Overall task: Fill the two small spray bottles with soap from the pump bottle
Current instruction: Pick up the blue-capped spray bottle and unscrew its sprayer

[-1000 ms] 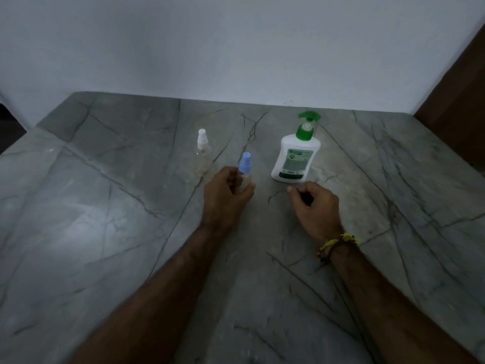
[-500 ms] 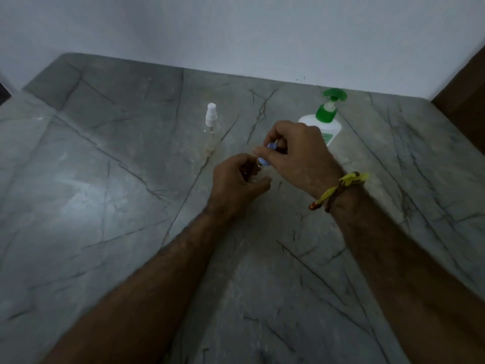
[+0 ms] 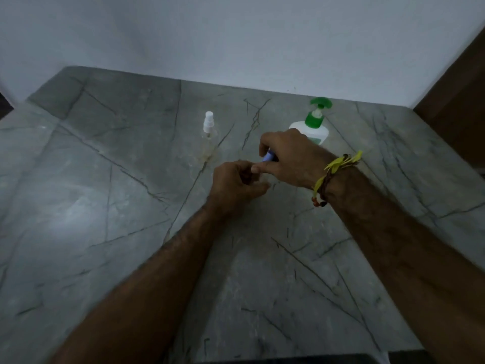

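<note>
**Blue-capped bottle held in both hands**

Grey marble counter (image 3: 105, 206) fills the head view. At its middle, the left hand (image 3: 236, 185) wraps its fingers around the body of a small clear bottle (image 3: 258, 177), mostly hidden. The right hand (image 3: 291, 158) pinches its blue cap (image 3: 268, 156) between thumb and fingers. Farther left stands the white-capped spray bottle (image 3: 209, 135); the green-topped pump bottle (image 3: 313, 124) stands just beyond the right hand.
</note>
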